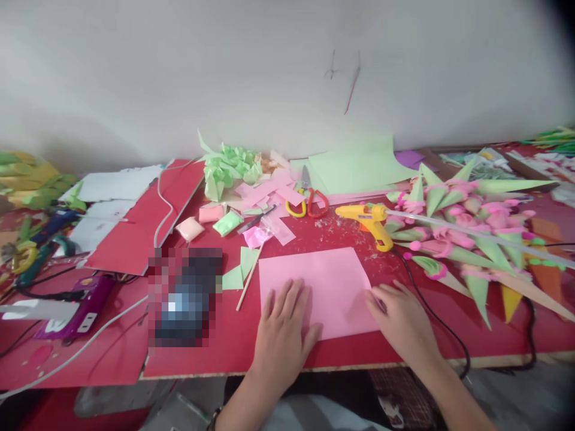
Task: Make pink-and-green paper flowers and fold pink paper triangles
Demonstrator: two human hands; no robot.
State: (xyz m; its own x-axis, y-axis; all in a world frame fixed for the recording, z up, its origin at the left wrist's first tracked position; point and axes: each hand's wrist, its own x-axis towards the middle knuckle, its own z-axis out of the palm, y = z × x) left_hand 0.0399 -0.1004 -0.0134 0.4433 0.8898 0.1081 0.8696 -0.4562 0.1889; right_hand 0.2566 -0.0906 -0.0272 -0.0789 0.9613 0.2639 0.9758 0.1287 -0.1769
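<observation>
A sheet of pink paper (336,281) lies flat on the red table in front of me. My left hand (285,317) rests on its left part, palm down with the fingers stretched out. At the sheet's right edge, my right hand (399,317) has its fingers curled in and pinches the paper there. The underside of that pinch is hidden. Just left of the sheet lie a thin wooden stick (250,278) and small green paper pieces (233,277). Beyond its far right corner is a yellow glue gun (371,222) with a long clear glue stick in its back.
Scissors (307,200) lie among pink scraps (274,191) near the wall. Pink and green paper flowers (467,227) are heaped right. A blurred-out dark device (188,299) and a purple power strip (83,308) are left, with cables around. Green paper sheets (354,161) lie behind.
</observation>
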